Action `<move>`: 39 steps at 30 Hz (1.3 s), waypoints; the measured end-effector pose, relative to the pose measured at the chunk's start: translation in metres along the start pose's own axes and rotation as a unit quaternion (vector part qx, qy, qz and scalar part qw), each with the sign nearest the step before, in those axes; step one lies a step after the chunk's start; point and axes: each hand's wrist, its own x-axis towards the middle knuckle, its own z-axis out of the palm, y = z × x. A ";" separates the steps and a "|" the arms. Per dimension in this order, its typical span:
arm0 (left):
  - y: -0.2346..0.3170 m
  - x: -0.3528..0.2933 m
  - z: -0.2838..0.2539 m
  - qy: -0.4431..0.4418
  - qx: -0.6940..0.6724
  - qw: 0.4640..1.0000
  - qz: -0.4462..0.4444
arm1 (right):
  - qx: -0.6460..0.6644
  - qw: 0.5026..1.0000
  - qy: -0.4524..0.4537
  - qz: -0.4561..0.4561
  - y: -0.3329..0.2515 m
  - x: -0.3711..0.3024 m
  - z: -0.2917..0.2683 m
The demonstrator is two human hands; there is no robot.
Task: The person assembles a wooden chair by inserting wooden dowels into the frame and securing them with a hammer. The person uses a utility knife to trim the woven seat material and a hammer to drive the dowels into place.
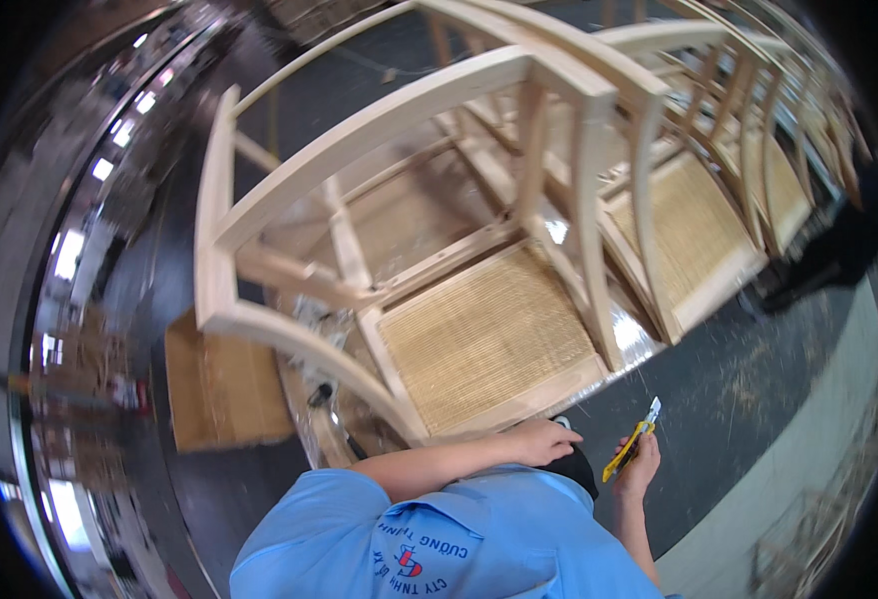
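Note:
My right hand [639,465] holds a yellow utility knife [631,450] out to my right, its blade out and pointing up and away from me. My left arm lies across the front of my body. The left hand [542,442], fingers partly stretched to the right and apparently holding nothing, is close to the near edge of a chair. That chair [571,377] is of pale bare wood and has a woven seat panel [489,334]. It stands among several similar joined frames, with a curved top rail [379,118] nearest me on the left.
More wooden chairs with woven seats [684,230] line up to the right on a plastic-covered surface. A cardboard box [224,384] sits at the left. A black-handled tool [321,395] lies by the chair's left side. Another person's dark-clothed leg [809,270] shows at far right.

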 end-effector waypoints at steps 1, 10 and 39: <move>-0.006 -0.014 -0.001 0.036 -0.021 0.998 -0.044 | -0.014 0.999 -0.030 0.001 -0.006 0.006 0.006; 0.016 -0.122 0.047 0.223 -0.270 0.921 -0.171 | -0.159 0.907 -0.386 0.053 -0.012 0.007 0.108; -0.102 -0.705 -0.084 0.737 -0.035 0.591 -0.326 | -0.396 0.796 -0.447 -0.095 0.241 -0.197 0.427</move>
